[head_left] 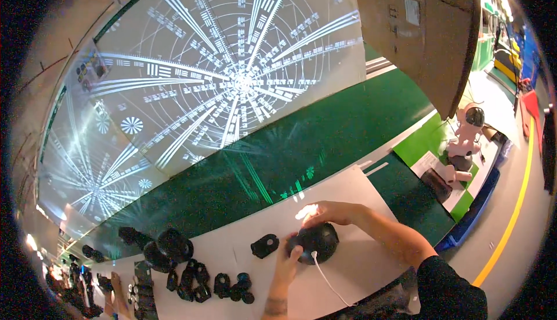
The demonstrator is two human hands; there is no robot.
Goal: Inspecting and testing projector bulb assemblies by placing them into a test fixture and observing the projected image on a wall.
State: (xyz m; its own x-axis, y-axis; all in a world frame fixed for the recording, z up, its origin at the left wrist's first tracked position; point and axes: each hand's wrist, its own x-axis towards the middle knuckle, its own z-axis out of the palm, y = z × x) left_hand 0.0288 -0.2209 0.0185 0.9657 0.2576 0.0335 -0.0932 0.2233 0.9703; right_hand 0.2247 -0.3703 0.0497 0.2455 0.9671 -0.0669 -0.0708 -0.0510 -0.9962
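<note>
A round black projector (321,243) sits on the white tabletop before me, with a white cable (329,282) plugged into its near side. My left hand (285,264) grips its left side, the thumb lying on the near face. Over its far top edge curves my right hand (332,213), some of its fingertips lost in bright light from the projector. Just left of my left hand lies a loose black part with a round hole (265,246), touched by neither hand.
Several black housings (174,244) and smaller black parts (194,279) stand on the left. A test pattern (242,82) glows on the white wall panel beyond the green bench (325,123). A large cardboard box (423,35) is at far right, near a pink-and-black device (467,123).
</note>
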